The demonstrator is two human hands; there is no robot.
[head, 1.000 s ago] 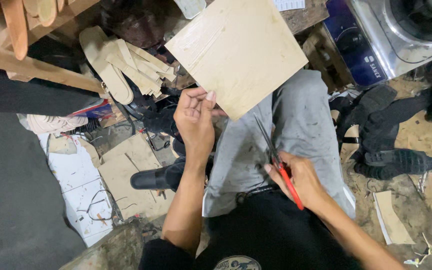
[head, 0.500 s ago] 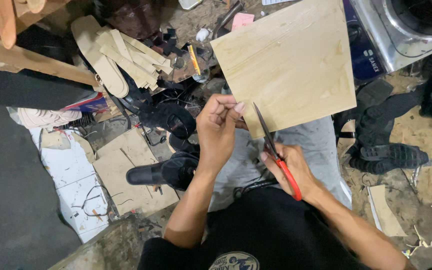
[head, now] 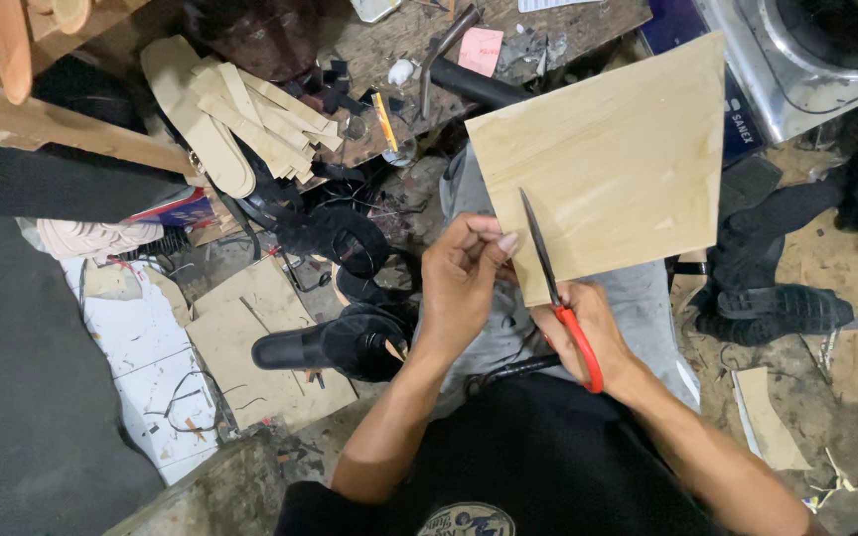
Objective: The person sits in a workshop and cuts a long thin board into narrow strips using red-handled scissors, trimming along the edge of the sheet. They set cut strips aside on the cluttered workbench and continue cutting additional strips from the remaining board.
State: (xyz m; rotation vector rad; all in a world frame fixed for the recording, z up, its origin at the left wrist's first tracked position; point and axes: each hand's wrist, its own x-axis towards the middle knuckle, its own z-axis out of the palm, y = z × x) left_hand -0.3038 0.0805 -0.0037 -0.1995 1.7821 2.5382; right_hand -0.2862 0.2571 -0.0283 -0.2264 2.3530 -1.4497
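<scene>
The left hand [head: 459,283] pinches the tan sheet [head: 608,164] at its lower-left edge. The right hand [head: 588,333] grips red-handled scissors [head: 553,283], blades lying across the sheet, pointing up-left.

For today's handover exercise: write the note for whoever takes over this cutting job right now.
Left hand: pinches the lower left edge of the tan sheet, held up over the lap.
Right hand: holds the red-handled scissors, blades lying against the sheet's lower edge.
Done: sheet looks whole; no cut visible.
Left: the cutting itself.
Nearby: black shoe on the floor, tan strips on the bench.
</scene>
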